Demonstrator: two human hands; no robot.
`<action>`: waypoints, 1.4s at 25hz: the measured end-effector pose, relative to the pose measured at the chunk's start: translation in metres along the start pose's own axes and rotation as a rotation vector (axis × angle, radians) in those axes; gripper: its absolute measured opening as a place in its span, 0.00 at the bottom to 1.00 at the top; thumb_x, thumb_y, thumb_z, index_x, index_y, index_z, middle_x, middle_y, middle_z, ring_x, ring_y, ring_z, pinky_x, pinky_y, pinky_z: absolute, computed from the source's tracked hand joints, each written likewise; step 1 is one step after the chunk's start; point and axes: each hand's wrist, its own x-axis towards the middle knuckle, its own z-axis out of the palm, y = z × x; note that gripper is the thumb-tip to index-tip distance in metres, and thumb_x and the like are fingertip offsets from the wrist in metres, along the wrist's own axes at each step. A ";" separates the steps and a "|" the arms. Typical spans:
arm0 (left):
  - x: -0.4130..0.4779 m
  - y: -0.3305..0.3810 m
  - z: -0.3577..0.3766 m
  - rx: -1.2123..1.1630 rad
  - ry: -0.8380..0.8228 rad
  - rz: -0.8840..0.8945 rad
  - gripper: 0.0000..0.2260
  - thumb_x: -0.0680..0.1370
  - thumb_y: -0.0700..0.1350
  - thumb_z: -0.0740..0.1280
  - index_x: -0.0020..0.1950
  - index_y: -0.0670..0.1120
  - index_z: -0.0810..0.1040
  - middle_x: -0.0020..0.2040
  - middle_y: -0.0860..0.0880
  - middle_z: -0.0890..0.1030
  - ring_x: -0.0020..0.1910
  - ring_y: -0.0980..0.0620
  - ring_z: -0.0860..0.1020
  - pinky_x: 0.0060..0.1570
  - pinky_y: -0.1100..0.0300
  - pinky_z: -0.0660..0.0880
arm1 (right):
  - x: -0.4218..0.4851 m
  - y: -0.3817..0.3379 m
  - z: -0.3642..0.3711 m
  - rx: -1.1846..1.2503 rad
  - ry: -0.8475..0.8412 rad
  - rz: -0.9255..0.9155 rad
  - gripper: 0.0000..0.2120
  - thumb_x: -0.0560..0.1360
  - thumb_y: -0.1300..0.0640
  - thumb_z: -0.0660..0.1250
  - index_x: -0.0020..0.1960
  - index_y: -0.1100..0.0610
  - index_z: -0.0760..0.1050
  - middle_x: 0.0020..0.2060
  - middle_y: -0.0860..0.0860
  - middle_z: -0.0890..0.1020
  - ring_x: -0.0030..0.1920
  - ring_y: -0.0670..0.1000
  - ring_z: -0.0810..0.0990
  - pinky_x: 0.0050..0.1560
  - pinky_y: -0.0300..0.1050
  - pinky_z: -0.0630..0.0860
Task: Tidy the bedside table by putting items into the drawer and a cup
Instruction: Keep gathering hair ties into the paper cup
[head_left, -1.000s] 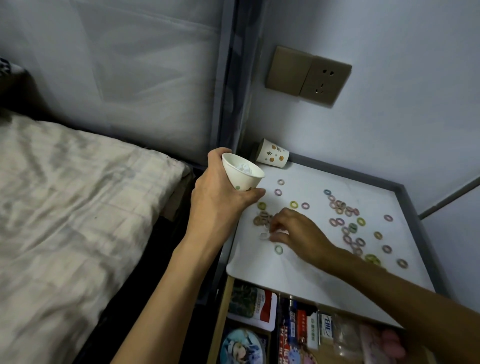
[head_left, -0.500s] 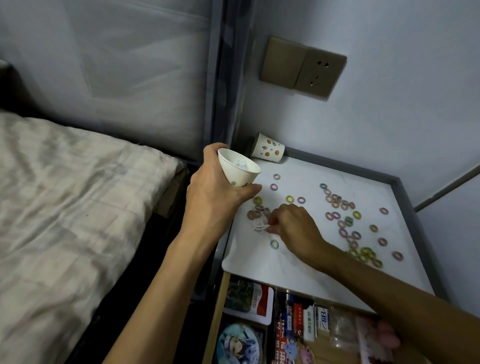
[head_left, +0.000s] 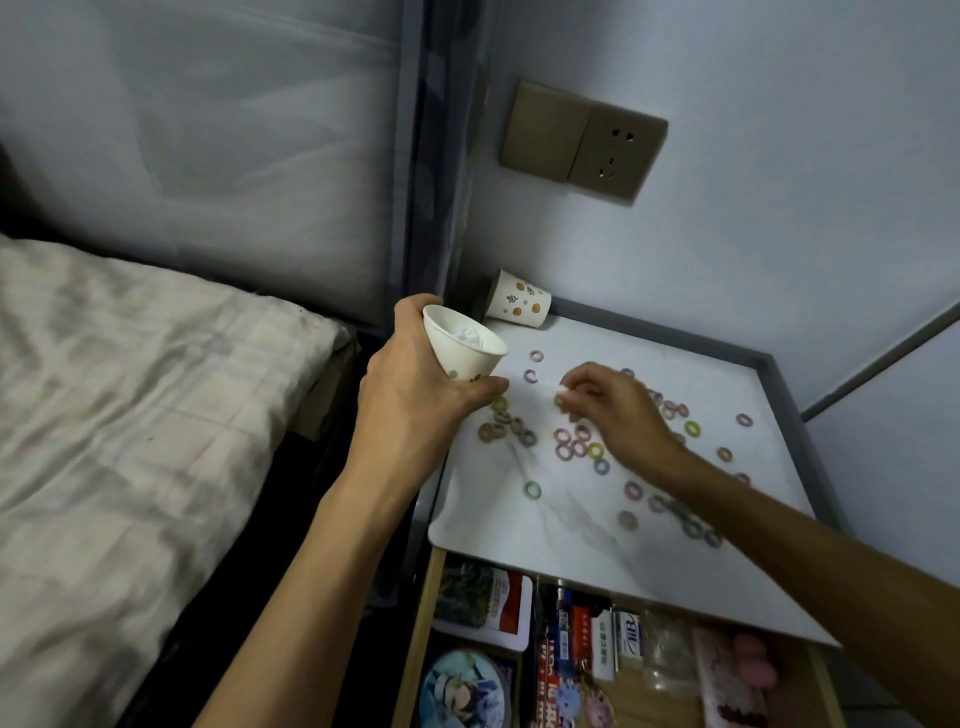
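Left hand (head_left: 415, 400): fingers and thumb clamped round paper cup (head_left: 465, 351), cup tilted, above left edge of table top (head_left: 519, 540). Right hand (head_left: 618, 410): fingers curled, tips drawn together above scattered rings (head_left: 563, 451); pinched item blurred, cannot tell. Drawer (head_left: 422, 623): open below table top.

We see bed (head_left: 130, 415) at left, pale sheet rumpled. Behind it, sheer net curtain (head_left: 208, 156) hanging, dark edge beside wall (head_left: 779, 234). On wall we note brown switch plate (head_left: 543, 130) touching socket (head_left: 615, 150) at right.
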 end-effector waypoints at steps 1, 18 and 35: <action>0.000 0.000 0.001 -0.001 -0.007 0.003 0.34 0.65 0.50 0.80 0.65 0.54 0.67 0.52 0.54 0.78 0.50 0.53 0.77 0.41 0.69 0.70 | 0.004 -0.009 -0.014 0.050 0.031 -0.018 0.04 0.77 0.60 0.68 0.46 0.52 0.79 0.36 0.49 0.84 0.35 0.47 0.80 0.39 0.40 0.74; -0.014 0.023 0.049 -0.116 -0.189 0.075 0.33 0.61 0.47 0.82 0.62 0.57 0.70 0.49 0.56 0.80 0.45 0.59 0.79 0.40 0.54 0.80 | -0.014 -0.101 -0.081 -0.097 -0.126 -0.385 0.06 0.74 0.61 0.72 0.50 0.55 0.83 0.46 0.48 0.85 0.48 0.46 0.83 0.54 0.46 0.80; -0.112 0.057 0.107 0.005 -0.738 0.261 0.33 0.65 0.53 0.81 0.66 0.55 0.69 0.59 0.58 0.76 0.57 0.60 0.74 0.53 0.63 0.74 | -0.184 -0.008 -0.106 -0.070 0.045 0.156 0.09 0.79 0.61 0.61 0.51 0.53 0.79 0.27 0.48 0.79 0.25 0.42 0.75 0.31 0.37 0.71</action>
